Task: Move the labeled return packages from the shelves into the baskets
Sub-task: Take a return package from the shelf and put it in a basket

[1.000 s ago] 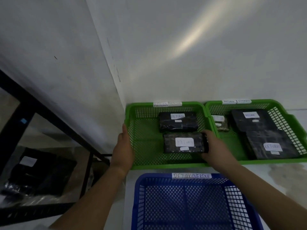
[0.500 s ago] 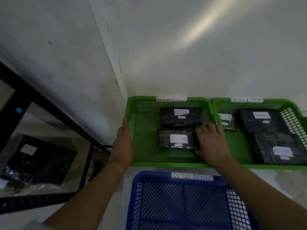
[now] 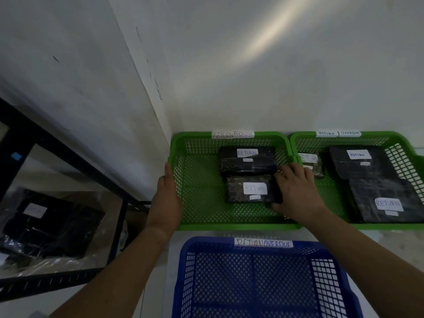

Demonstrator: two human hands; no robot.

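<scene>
Green basket point(image 3: 202, 216) rim gripped by left hand point(image 3: 166, 200); right hand point(image 3: 296, 193) clasps black package point(image 3: 236, 189)

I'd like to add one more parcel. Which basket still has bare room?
The blue basket looks empty. The left green basket has bare floor between its left wall, by the left hand, and its two packages. The right green basket is crowded.

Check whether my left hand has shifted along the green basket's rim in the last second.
No. The left hand still rests against the left rim of the left green basket, at the same spot between its back and front corners.
</scene>
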